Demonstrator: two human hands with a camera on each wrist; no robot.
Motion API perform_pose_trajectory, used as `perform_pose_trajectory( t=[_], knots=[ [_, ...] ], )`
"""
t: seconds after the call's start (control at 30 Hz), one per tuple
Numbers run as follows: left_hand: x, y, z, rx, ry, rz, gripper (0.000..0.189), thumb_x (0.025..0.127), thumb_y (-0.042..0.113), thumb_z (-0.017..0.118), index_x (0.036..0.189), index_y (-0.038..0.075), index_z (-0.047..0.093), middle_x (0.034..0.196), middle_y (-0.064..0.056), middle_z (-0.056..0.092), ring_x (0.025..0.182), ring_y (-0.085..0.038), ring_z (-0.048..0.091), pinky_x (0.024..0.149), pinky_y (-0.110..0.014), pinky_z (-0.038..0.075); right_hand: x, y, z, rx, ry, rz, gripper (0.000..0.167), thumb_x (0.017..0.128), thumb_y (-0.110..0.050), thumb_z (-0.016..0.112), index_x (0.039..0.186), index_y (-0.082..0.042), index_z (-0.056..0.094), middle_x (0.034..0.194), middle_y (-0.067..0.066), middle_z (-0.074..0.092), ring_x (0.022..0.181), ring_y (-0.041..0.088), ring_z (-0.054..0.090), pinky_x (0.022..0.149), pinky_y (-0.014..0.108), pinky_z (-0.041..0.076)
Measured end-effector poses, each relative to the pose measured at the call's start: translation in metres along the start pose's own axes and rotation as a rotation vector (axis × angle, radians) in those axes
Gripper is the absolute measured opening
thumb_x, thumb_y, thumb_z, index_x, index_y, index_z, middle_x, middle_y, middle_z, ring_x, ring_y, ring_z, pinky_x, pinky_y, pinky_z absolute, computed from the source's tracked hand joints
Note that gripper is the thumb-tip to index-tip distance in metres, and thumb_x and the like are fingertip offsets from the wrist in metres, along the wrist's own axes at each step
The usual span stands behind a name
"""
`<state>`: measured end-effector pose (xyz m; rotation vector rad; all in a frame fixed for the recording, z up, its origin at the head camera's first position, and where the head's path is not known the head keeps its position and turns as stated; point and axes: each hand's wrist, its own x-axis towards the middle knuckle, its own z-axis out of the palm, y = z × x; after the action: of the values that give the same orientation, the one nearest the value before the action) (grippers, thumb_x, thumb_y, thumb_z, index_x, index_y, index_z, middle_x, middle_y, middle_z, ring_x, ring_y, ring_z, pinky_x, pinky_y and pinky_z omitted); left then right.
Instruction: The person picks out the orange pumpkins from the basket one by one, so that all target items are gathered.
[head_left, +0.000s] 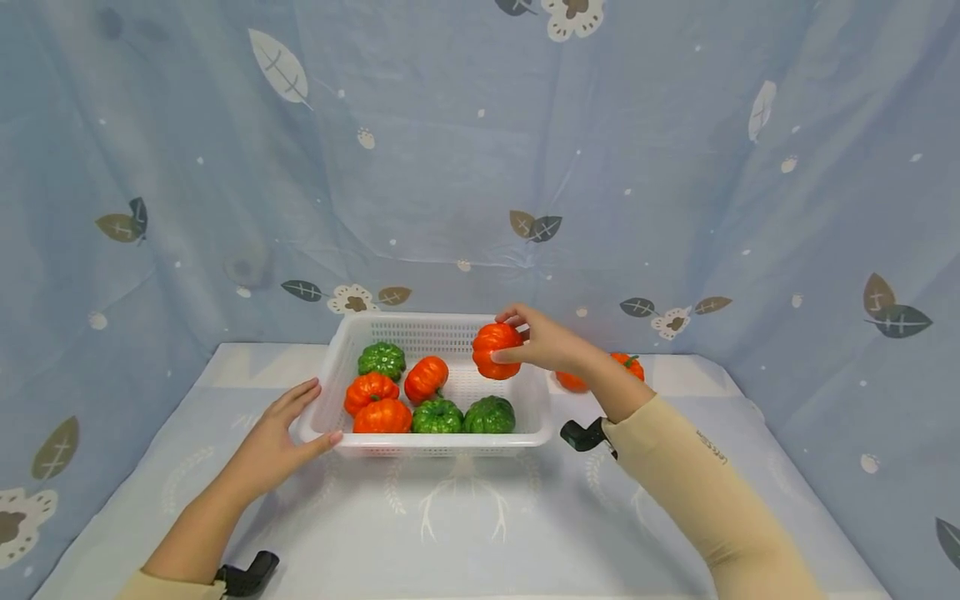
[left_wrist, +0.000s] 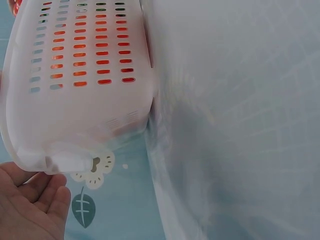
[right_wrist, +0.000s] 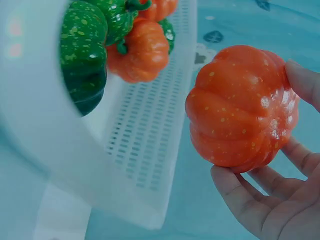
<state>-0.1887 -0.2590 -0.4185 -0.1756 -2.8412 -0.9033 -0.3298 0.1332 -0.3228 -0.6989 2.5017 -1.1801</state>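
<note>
My right hand (head_left: 551, 340) grips an orange toy pumpkin (head_left: 495, 354) over the right part of a white plastic basket (head_left: 442, 440). In the right wrist view, thumb and fingers press the pumpkin (right_wrist: 240, 107) from opposite sides, close by the basket wall. Three green pumpkins (head_left: 489, 415) and three orange pumpkins (head_left: 427, 379) lie in the basket, mostly toward its left and front. My left hand (head_left: 277, 442) rests at the basket's left end, thumb by the front corner and fingers spread along the side. Its relaxed fingers (left_wrist: 47, 200) sit at the rim in the left wrist view.
More orange pumpkins (head_left: 630, 365) lie on the table right of the basket, partly hidden behind my right forearm. A pale patterned cloth covers the table (head_left: 465, 542). A blue printed curtain (head_left: 435, 167) hangs behind and at both sides.
</note>
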Motion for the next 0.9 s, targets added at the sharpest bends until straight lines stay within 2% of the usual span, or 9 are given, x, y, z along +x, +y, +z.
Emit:
perform_pose_trajectory(
  t=[0.17, 0.43, 0.63, 0.9],
  knots=[
    [0.0, 0.0, 0.001, -0.004, 0.001, 0.009, 0.096, 0.087, 0.055, 0.072, 0.152, -0.005, 0.036, 0.16, -0.021, 0.028, 0.14, -0.053, 0.029, 0.101, -0.077, 0.03, -0.024, 0.01, -0.012, 0.034, 0.056, 0.009, 0.063, 0.087, -0.031, 0.079, 0.138, -0.013, 0.046, 0.141, 0.012, 0.047, 0.126, 0.035, 0.05, 0.096, 0.047, 0.052],
    [0.001, -0.001, 0.0, 0.001, 0.004, 0.006, 0.096, 0.086, 0.055, 0.073, 0.151, -0.005, 0.036, 0.16, -0.021, 0.029, 0.139, -0.053, 0.03, 0.1, -0.077, 0.031, -0.059, 0.026, -0.031, -0.024, 0.175, 0.003, 0.073, 0.088, -0.03, 0.079, 0.147, -0.012, 0.041, 0.144, 0.015, 0.046, 0.129, 0.039, 0.049, 0.104, 0.053, 0.046],
    [0.001, -0.001, -0.001, 0.009, -0.003, -0.013, 0.098, 0.086, 0.058, 0.072, 0.152, -0.004, 0.035, 0.16, -0.022, 0.028, 0.138, -0.054, 0.03, 0.098, -0.078, 0.033, -0.085, 0.038, -0.046, -0.057, 0.232, 0.044, 0.076, 0.09, -0.032, 0.076, 0.153, -0.012, 0.039, 0.147, 0.019, 0.043, 0.131, 0.043, 0.044, 0.099, 0.059, 0.048],
    [0.004, -0.002, -0.003, 0.008, -0.01, -0.012, 0.098, 0.086, 0.058, 0.072, 0.153, -0.003, 0.035, 0.16, -0.02, 0.028, 0.139, -0.054, 0.03, 0.098, -0.078, 0.033, -0.112, 0.07, -0.061, -0.126, 0.306, 0.154, 0.086, 0.087, -0.049, 0.075, 0.154, -0.011, 0.036, 0.148, 0.022, 0.041, 0.13, 0.045, 0.045, 0.091, 0.055, 0.054]
  ],
)
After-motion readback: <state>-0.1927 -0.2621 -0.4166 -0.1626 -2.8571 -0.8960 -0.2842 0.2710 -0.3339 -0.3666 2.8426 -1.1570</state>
